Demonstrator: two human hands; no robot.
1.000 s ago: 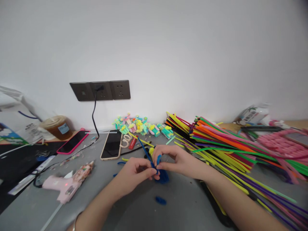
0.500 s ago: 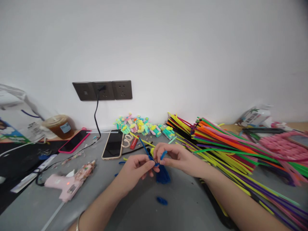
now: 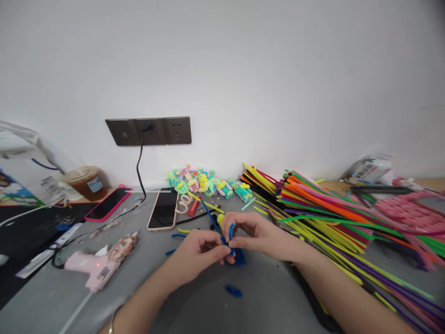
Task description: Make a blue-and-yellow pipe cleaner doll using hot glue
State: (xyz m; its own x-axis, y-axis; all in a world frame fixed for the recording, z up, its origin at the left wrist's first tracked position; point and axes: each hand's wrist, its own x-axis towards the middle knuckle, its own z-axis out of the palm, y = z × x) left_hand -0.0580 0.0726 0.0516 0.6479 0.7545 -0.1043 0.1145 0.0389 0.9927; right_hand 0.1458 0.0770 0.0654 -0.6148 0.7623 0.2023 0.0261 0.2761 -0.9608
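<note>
Left hand [image 3: 200, 254] and right hand [image 3: 260, 235]: both grasping the blue chenille stem [image 3: 231, 230] by fingertips, above the worktop [image 3: 198, 308]. Blue oval piece [image 3: 234, 291]: on the worktop, farther from the back edge than the stem.

left: glue gun [image 3: 92, 266] | right: pipe cleaners [image 3: 323, 208] | centre: held stem [image 3: 210, 215] | behind, by wall [image 3: 243, 69]: craft pieces [image 3: 203, 183]

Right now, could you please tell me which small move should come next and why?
Perhaps the right hand should fold the short blue end down, since it pokes up from that hand's pinch while the left hand pinches close beside it.
</note>
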